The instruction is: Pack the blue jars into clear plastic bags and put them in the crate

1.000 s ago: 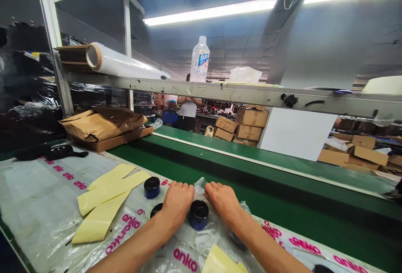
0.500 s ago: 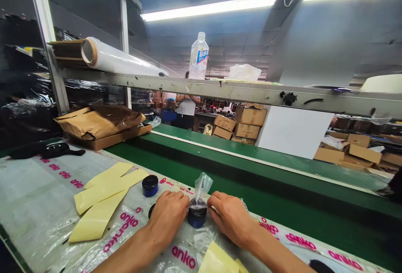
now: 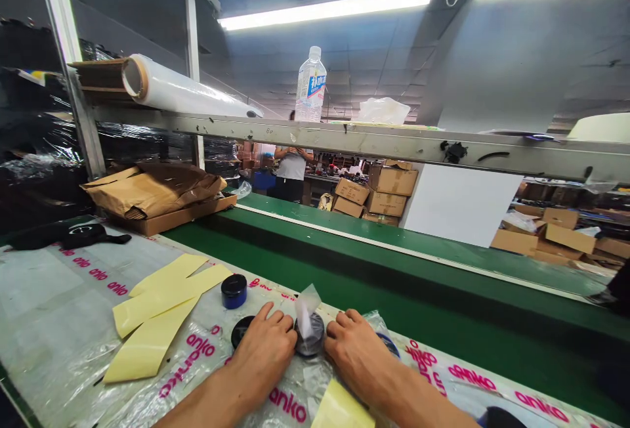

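Observation:
A round black-and-blue container (image 3: 310, 341) lies between my hands with a clear plastic bag (image 3: 307, 304) over it. The bag's loose top sticks up and leans. My left hand (image 3: 270, 342) is curled against the container's left side, most fingertips hidden. On the other side, my right hand (image 3: 353, 344) is closed with its fingers bent against the bagged container. Behind my left hand a black round piece (image 3: 241, 330) is partly covered. A similar blue container with a black top (image 3: 234, 291) stands farther left. Past my right hand shows a blue-rimmed round thing (image 3: 388, 344) under plastic.
Yellow paper strips (image 3: 167, 306) lie on the plastic-covered table (image 3: 54, 297), with another yellow sheet (image 3: 342, 407) in front. A green conveyor belt (image 3: 443, 329) runs behind. Brown paper (image 3: 157, 188) sits in a carton at left. Overhead, a shelf (image 3: 374, 142) holds a bottle (image 3: 311, 85) and film roll (image 3: 187, 90).
The container now shows its top more, and the bag's loose end has dropped lower. Both hands have shifted slightly, uncovering more of the black piece at left and the blue-rimmed thing at right.

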`<state>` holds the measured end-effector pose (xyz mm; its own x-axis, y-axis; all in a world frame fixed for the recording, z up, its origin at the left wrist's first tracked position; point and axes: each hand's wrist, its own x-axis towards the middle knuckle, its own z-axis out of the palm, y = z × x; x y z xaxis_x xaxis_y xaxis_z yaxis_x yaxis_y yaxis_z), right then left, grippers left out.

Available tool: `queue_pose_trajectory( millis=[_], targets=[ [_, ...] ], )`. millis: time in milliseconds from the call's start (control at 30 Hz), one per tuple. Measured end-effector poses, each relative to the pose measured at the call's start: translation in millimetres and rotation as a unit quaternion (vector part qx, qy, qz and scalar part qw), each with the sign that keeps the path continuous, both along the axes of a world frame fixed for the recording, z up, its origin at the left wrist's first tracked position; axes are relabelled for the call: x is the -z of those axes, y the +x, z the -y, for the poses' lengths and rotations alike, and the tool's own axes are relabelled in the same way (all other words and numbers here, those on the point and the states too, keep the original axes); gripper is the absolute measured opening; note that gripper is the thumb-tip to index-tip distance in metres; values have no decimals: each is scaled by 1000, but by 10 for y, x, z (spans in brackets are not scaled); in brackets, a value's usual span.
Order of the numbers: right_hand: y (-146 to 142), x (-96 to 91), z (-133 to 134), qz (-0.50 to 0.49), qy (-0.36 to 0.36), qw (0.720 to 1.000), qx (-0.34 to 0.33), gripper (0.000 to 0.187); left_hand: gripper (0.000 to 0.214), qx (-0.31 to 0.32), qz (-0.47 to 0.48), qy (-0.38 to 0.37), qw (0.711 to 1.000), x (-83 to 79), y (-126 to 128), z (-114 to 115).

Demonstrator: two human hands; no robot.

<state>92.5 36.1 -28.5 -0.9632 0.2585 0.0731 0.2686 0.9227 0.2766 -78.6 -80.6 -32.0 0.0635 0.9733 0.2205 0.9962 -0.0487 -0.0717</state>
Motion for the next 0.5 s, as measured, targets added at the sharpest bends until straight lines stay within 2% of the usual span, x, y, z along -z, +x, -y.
queue_pose_trajectory(
  millis=[67,167,267,333,500],
  targets=[
    [18,-55,19,-18,-19,998,48,13,7,-11,40,19,999,-62,9,57],
    [38,-183,67,-92,-82,984,126,21,15,-41,104,52,992,-165,4,96],
    [18,-214,119,-113,-161,972,133,36,25,-51,145,17,988,-186,-18,38],
    [-12,-159,153,-92,-198,966,135,36,22,-55,158,-23,986,-158,-19,-22],
    [-88,-39,235,-54,-208,966,145,36,20,-73,147,-56,985,-118,57,-98]
  ],
)
